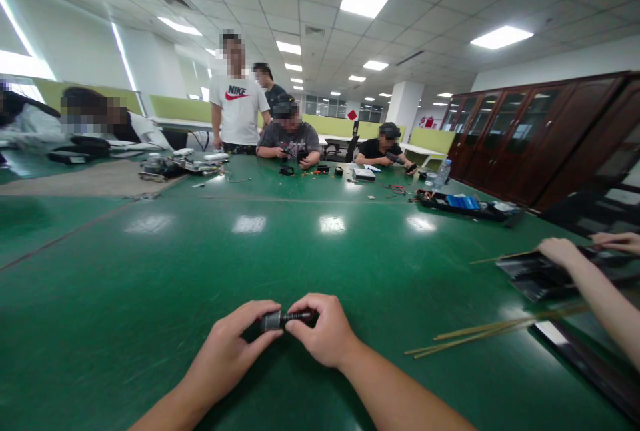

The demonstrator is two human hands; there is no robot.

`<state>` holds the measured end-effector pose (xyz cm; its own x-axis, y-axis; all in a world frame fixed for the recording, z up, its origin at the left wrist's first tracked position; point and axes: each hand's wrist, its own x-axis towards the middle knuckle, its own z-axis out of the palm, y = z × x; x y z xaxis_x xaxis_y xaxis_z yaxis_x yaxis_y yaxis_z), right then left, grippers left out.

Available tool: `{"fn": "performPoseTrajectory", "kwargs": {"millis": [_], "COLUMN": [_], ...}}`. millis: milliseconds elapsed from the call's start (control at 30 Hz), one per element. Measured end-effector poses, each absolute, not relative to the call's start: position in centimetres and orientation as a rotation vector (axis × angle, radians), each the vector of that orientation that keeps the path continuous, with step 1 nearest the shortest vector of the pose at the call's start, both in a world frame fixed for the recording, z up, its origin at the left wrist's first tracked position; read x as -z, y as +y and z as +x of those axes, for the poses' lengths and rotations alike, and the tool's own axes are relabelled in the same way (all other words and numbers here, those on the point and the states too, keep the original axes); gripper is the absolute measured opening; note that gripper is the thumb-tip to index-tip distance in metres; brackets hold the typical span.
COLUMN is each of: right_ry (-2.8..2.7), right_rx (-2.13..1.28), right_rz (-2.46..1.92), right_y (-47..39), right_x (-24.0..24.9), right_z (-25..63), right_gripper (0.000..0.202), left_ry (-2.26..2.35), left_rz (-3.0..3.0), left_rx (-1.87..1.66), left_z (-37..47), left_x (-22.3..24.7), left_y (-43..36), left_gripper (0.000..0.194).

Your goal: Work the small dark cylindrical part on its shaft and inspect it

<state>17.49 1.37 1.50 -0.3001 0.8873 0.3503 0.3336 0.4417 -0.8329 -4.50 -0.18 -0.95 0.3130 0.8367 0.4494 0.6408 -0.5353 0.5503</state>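
Both hands meet low in the middle of the view, just above the green surface point(150, 298). The left hand point(227, 351) pinches the grey end of a small dark cylinder point(286, 318) between thumb and fingers; the right hand point(325, 331) closes on its black, ribbed end. The cylinder lies level between them, its long axis running 9 to 3 o'clock, its middle showing in the gap between the two grips.

At about 3 o'clock from the hands, thin sticks point(480, 334) lie flat on the surface, well apart from the cylinder. Beyond them, toward 2 o'clock, another person's hand point(560, 251) rests on a black tray point(530, 278).

At 12 o'clock, across the surface, two people sit handling small dark items, and two stand behind them. A black tool case point(460, 204) lies open toward 1 o'clock.
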Motion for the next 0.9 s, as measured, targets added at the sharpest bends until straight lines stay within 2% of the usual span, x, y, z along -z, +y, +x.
{"fn": "performPoseTrajectory", "kwargs": {"millis": [900], "right_ry": [-1.834], "right_rx": [-0.830], "right_rz": [-1.067], "right_y": [1.24], "right_x": [-1.68], "right_z": [17.60], "right_gripper": [0.011], "left_ry": [1.348], "left_rz": [2.295], "left_rx": [-1.066], "left_z": [-4.45], "left_x": [0.72], "left_y": [-0.21], "left_gripper": [0.032]}}
